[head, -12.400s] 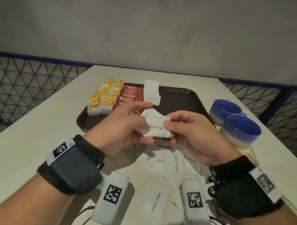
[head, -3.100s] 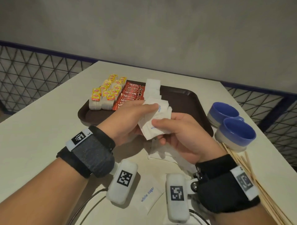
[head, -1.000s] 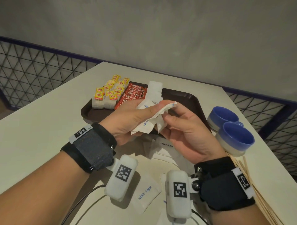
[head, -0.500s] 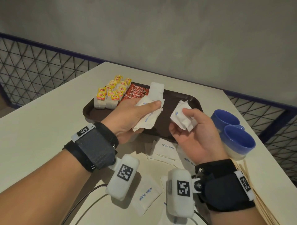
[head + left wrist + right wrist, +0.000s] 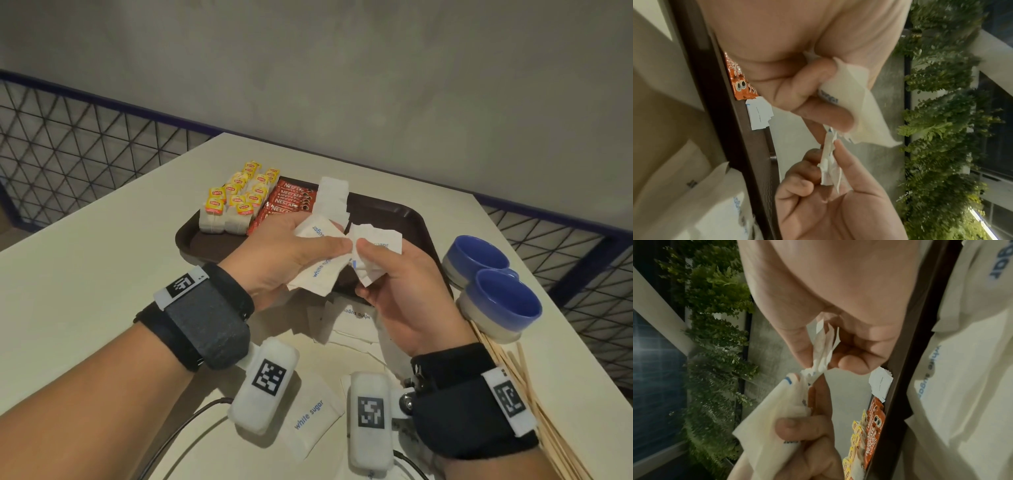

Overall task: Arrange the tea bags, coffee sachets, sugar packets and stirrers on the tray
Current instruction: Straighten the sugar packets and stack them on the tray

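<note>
left hand (image 5: 291,253) pinches sugar packets (image 5: 318,270) fanned | right hand (image 5: 394,284) clamps smaller bunch (image 5: 375,250), probably merging stacks | tray (image 5: 404,219) awaits

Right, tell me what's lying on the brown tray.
On the tray: tea bags, red coffee sachets, and a row of white sugar packets. Both hands cover its near middle.

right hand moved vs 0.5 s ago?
Yes. The right hand has swung left, away from the blue bowls, and its sugar packets now meet those in the left hand over the tray.
</note>
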`<state>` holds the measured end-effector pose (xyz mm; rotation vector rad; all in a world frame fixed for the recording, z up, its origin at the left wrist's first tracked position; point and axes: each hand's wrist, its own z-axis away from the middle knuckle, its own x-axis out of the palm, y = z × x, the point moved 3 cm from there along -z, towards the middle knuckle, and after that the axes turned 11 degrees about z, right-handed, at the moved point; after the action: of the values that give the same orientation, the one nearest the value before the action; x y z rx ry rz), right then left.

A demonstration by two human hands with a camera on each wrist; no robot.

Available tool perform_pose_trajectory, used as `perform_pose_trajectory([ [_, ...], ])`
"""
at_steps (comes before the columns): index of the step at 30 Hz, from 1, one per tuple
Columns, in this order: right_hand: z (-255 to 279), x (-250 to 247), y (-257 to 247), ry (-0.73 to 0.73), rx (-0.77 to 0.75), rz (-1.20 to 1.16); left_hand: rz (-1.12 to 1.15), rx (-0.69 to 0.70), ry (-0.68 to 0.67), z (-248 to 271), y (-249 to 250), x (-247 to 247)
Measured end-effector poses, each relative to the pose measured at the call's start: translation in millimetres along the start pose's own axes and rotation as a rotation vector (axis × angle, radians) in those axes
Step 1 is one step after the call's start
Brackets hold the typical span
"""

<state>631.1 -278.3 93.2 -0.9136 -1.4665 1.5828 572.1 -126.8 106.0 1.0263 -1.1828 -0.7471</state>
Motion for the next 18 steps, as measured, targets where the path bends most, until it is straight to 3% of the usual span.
perform_pose_trajectory([
  [3,0.6,-0.1,-0.3,0.008,-0.004,0.026,-0.027,0.021,0.038,-0.4,0.5,-1.3],
  [8,-0.1,-2.0,2.3,0.034,0.13,-0.017,-0.004,0.071,0.085,-2.1,3.4,-2.8],
  [18,-0.8,-5.7,2.3,0.095,0.054,-0.037,-0.08,-0.011,-0.039,-3.5,-5.5,-2.7],
])
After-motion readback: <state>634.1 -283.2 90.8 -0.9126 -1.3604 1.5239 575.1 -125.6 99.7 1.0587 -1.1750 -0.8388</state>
